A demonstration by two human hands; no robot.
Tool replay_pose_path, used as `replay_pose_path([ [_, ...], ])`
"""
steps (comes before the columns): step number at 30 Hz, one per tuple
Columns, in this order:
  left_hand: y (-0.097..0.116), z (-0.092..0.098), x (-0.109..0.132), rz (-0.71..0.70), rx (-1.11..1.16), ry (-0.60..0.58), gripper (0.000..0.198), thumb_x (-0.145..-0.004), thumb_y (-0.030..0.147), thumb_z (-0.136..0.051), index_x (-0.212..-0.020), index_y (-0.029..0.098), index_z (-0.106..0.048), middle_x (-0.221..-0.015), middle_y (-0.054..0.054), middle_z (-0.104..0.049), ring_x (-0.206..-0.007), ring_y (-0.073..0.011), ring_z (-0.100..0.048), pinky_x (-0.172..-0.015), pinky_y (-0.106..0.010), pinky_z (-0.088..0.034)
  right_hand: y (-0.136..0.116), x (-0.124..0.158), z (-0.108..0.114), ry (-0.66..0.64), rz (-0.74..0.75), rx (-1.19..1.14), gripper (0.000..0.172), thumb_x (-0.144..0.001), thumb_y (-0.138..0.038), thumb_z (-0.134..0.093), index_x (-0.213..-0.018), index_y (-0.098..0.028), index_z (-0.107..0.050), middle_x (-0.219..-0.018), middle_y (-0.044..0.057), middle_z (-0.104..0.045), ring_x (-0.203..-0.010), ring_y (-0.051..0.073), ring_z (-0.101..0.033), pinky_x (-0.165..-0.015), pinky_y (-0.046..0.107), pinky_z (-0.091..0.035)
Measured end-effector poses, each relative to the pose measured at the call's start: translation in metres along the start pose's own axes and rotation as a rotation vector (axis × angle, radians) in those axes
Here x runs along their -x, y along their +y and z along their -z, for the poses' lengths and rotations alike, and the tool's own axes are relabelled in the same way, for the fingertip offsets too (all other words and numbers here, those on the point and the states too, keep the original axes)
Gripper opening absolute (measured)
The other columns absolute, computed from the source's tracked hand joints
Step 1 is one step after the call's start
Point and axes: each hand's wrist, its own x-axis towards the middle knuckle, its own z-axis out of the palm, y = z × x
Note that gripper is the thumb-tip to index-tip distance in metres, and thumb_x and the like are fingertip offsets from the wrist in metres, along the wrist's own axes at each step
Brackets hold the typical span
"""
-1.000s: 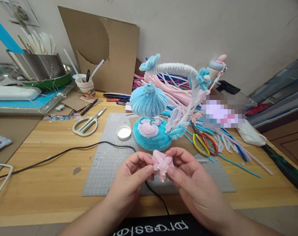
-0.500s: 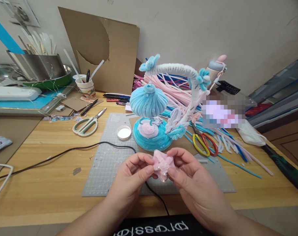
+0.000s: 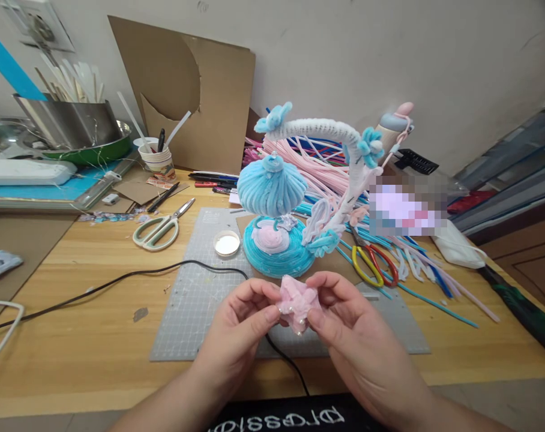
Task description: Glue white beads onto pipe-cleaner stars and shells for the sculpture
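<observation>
A small pink fuzzy star (image 3: pixel 298 302), with shiny bits along its lower edge, is pinched between both hands above the grey cutting mat (image 3: pixel 186 324). My left hand (image 3: pixel 243 327) grips its left side between thumb and fingers. On its right side, my right hand (image 3: pixel 351 327) presses with thumb and forefinger. Just beyond stands a lamp-like pipe-cleaner piece: a round blue base (image 3: pixel 279 258), a curved white arm (image 3: pixel 356 162) with blue flowers, and a hanging pleated blue shade (image 3: pixel 272 186). Left of the base sits a small round dish (image 3: pixel 226 243) with a white inside.
Green-handled scissors (image 3: pixel 162 231) lie at left, and red-and-yellow scissors (image 3: pixel 374 264) at right. Bundles of pipe cleaners (image 3: pixel 308 159) lie behind the lamp. A black cable (image 3: pixel 132 274) crosses the table and mat. Cardboard (image 3: pixel 222 102) leans on the wall near a paper cup (image 3: pixel 158 159).
The pink star has turned very slightly in the fingers. Both hands keep the same hold and place, and nothing else has visibly moved.
</observation>
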Motion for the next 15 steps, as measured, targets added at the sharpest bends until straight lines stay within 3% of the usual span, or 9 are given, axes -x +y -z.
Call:
replay_pose_path([
  [7, -0.0020, 0.0039, -0.0015, -0.133, -0.186, 0.021, 0.015, -0.072, 0.027, -0.077, -0.084, 0.022, -0.070, -0.086, 0.000, -0.054, -0.080, -0.0119, -0.051, -0.071, -0.020, -0.042, 0.0009, -0.0023, 0.0015, 0.055, 0.059, 0.089, 0.021, -0.080, -0.027, -0.074, -0.097, -0.029, -0.061, -0.090, -0.005, -0.065, -0.079, 0.008, -0.057, -0.072, 0.015, -0.049],
  [11, -0.0029, 0.0038, -0.0027, -0.150, -0.274, 0.067, 0.005, -0.073, 0.024, -0.076, -0.073, 0.022, -0.071, -0.083, 0.000, -0.051, -0.082, -0.0128, -0.049, -0.072, -0.021, -0.040, -0.0012, -0.0010, -0.0013, 0.062, 0.073, 0.126, 0.021, -0.078, -0.026, -0.075, -0.095, -0.029, -0.062, -0.086, -0.005, -0.063, -0.075, 0.008, -0.056, -0.069, 0.015, -0.049],
  [15, -0.0023, 0.0043, -0.0026, -0.135, -0.261, 0.094, 0.008, -0.072, 0.025, -0.077, -0.068, 0.021, -0.070, -0.081, 0.000, -0.051, -0.079, -0.0127, -0.048, -0.072, -0.021, -0.039, -0.0025, 0.0001, -0.0022, 0.062, 0.062, 0.138, 0.021, -0.078, -0.024, -0.075, -0.094, -0.029, -0.062, -0.086, -0.005, -0.063, -0.075, 0.008, -0.057, -0.069, 0.016, -0.049],
])
